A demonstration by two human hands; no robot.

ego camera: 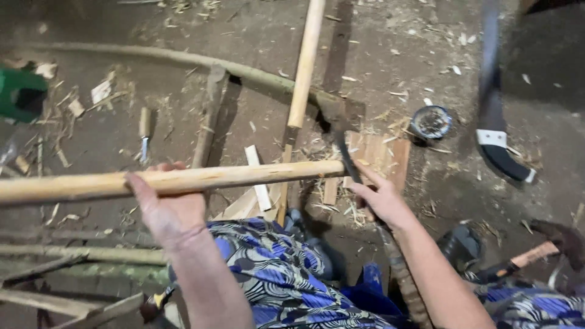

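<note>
Holding a long peeled wooden pole (183, 180) level across the lap, its right end resting on a small wood block (378, 155) on the dirt floor (256, 109), steadied for cutting. Left hand (167, 210) clenched around the pole mid-length, palm down, forearm straight out. Right hand (381, 198) gripping a dark-bladed knife (341, 143), blade set at the pole's end, wrist cocked inward. Second pale stick (304, 61) lying beyond; chisel (145, 131) and small round tin (431, 122) lying well apart.

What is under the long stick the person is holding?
Under the peeled stick held by the left hand lie a small white wood strip, a flat board with shavings, and dirt ground. Whatever sits directly beneath the hand is hidden.
</note>
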